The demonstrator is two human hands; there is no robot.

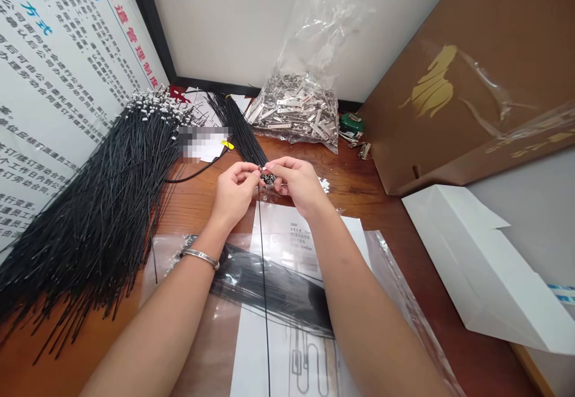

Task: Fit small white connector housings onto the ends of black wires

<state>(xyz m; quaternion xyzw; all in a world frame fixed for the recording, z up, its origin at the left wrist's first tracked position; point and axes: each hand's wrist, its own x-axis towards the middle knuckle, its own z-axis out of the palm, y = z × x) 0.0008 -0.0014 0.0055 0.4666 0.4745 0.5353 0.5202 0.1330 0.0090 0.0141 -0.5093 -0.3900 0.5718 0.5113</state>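
My left hand [234, 188] and my right hand [296, 184] meet above the wooden table [188, 205], fingers pinched together. Between the fingertips sits a small dark metal piece [268, 178]. A thin black cord [263, 277] hangs from it straight down toward me. My left wrist wears a silver bangle [200, 257]. A large fan of black cords with metal-tipped ends [112, 205] lies at the left. A smaller bundle of black cords [238, 127] lies just behind my hands.
A clear plastic bag of silver metal clips [296, 109] stands at the back. A brown cardboard panel [471, 79] leans at the right, with a white paper bag [485, 265] below it. Printed sheets and a clear bag of black cords [278, 289] lie under my forearms. A printed poster [58, 67] covers the left wall.
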